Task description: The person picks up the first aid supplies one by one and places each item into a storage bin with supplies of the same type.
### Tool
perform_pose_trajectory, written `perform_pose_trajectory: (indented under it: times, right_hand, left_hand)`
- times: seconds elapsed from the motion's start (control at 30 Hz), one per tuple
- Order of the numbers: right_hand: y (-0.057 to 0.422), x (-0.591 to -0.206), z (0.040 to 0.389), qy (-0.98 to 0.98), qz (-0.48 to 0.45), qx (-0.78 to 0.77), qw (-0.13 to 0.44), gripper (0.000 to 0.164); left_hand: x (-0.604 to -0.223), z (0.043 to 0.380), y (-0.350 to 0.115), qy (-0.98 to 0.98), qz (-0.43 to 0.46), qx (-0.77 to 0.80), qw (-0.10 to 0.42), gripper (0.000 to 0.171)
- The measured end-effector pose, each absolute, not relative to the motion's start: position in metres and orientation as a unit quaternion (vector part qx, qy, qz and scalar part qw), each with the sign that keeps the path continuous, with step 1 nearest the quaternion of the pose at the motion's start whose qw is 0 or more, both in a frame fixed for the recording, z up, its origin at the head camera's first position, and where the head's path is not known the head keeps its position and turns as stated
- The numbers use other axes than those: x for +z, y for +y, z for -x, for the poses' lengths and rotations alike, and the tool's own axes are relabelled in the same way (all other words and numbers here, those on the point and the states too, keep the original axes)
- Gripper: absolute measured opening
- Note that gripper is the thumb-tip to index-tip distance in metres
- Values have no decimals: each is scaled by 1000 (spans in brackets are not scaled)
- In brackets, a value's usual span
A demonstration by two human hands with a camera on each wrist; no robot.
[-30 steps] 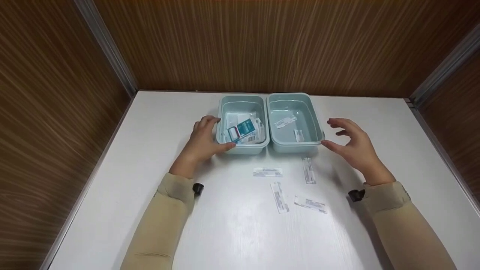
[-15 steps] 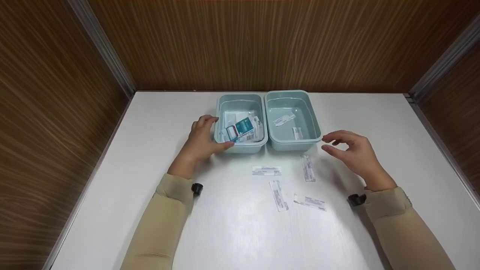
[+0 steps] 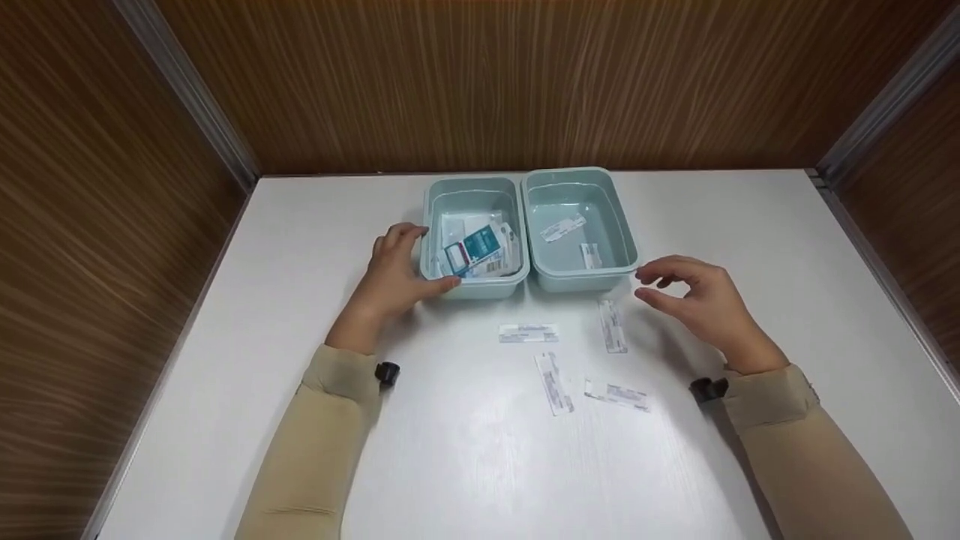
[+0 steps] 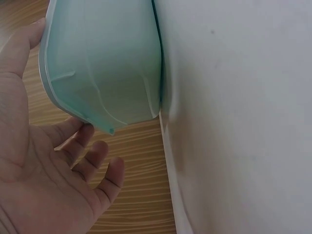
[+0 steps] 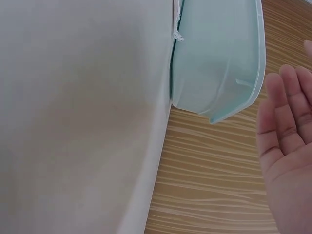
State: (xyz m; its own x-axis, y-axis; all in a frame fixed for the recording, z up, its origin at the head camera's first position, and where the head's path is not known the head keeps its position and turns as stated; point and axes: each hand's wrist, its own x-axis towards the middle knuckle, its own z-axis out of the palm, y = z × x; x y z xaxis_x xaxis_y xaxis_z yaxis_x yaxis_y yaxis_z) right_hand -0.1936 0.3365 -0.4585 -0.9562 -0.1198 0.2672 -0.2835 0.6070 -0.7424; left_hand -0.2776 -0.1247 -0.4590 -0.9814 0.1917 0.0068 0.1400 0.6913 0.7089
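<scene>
1. two pale green bins stand side by side near the back of the white tabletop (image 3: 465,465), and we see the left bin (image 3: 487,290) just beside the right bin (image 3: 579,284).

2. the left hand (image 3: 390,277) holds the near left corner of the left bin; its grip is bent around that corner, thumb on the front rim and fingertips at the left side. in the left wrist view, we see the two lower fingers apart from the plastic.

3. the right hand (image 3: 694,300) hovers just beside the near right corner of the right bin. its grip is spread, thumb apart from the fingers, and we see it holding nothing.

4. inside the left bin, we find a teal-and-white packet (image 3: 474,249) lying at a slant over whitish packaging (image 3: 508,259).

5. inside the right bin lie two slim white sachets (image 3: 562,227), one slanted, the other close to the front wall and partly hidden from us by it.

6. in front of the bins, we count four loose strips (image 3: 529,333) of similar white wrapping, all flat and apart from each other; their print is too small for us to read.

7. tan sleeves (image 3: 311,435) cover both forearms, and a brown wood-grain panel (image 3: 480,90) rises behind.
</scene>
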Motion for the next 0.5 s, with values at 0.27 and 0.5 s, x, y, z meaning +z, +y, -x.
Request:
perform_pose_trajectory:
  times: [0.27, 0.5]
  right_hand:
    - [341, -462, 195, -904, -156, 393, 64, 31]
    - [338, -467, 196, -904, -224, 362, 24, 42]
  left_hand:
    - [-456, 278, -125, 918, -86, 384, 41, 110]
    - [-459, 278, -127, 918, -105, 380, 32, 109]
